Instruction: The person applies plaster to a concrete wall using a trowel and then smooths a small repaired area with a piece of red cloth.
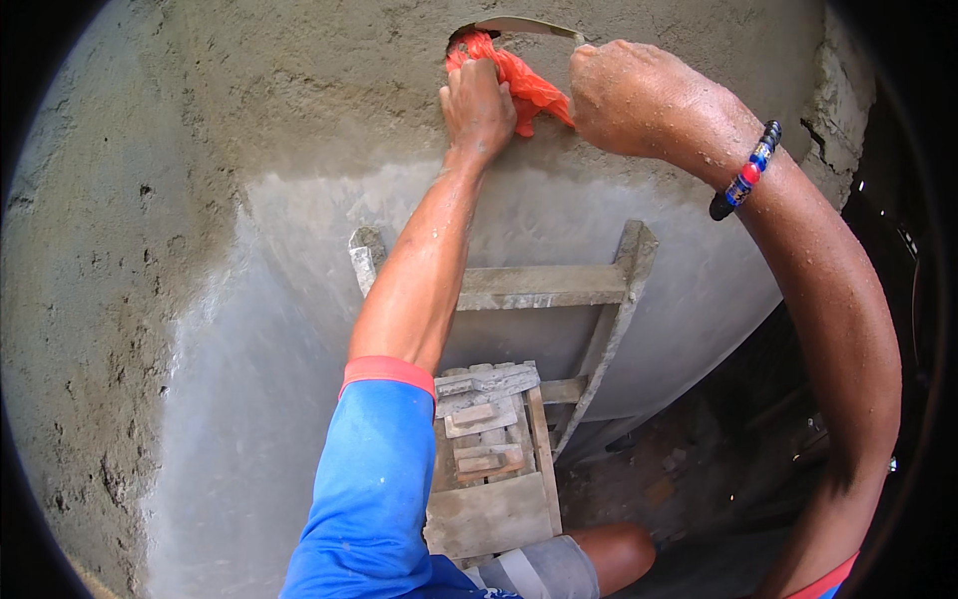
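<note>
A crumpled red plastic bag (pixel 534 95) sticks out of a dark hole (pixel 461 40) in the plastered wall. My left hand (pixel 477 110) is closed on the bag, right below the hole. To its right, my right hand (pixel 629 100) is shut in a fist around a trowel. The trowel's thin metal blade (pixel 527 25) points left, lying across the top of the hole. Its handle is hidden inside my fist. The bag's right end reaches my right hand, and I cannot tell whether those fingers also grip it.
Smooth grey plaster (pixel 259 329) covers the lower wall, with rough plaster (pixel 110 200) above and left. Below my arms a wooden ladder (pixel 609 329) leans on the wall. Under it stands a plank platform (pixel 494 514) bearing wooden blocks (pixel 484 414). At right the wall ends in a broken edge (pixel 838 100).
</note>
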`<state>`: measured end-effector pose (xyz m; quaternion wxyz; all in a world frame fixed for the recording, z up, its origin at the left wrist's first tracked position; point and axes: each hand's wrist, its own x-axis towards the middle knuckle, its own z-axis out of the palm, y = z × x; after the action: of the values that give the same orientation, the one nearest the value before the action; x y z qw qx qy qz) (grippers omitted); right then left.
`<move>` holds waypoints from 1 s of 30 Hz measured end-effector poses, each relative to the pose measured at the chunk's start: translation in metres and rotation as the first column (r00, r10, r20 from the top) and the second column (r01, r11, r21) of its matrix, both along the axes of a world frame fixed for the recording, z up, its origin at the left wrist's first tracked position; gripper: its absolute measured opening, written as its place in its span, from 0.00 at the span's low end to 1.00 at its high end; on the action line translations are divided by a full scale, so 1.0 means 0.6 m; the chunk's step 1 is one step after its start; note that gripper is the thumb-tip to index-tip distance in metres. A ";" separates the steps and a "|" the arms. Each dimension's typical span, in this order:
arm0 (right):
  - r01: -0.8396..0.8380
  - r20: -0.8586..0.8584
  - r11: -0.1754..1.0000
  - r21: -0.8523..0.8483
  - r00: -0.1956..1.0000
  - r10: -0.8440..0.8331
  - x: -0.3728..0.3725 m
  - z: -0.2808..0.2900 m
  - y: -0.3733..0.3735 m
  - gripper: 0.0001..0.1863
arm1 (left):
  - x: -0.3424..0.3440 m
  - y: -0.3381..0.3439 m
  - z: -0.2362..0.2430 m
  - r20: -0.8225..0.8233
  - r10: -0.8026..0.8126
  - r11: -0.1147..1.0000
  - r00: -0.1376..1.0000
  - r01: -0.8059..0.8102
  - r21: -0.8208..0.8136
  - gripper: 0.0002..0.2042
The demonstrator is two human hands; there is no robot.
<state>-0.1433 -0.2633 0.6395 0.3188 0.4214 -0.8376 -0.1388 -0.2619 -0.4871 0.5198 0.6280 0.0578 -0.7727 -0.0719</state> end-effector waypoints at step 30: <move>-0.097 -0.183 0.984 -0.149 0.981 0.069 -0.084 -0.078 -0.104 0.05 | 0.021 0.008 0.010 -0.103 -0.299 0.947 0.949 0.309 0.093 0.19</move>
<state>-0.1939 -0.3254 0.5925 0.4300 0.4156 -0.7958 -0.0957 -0.2495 -0.4826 0.5255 0.6386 -0.0313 -0.7391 -0.2122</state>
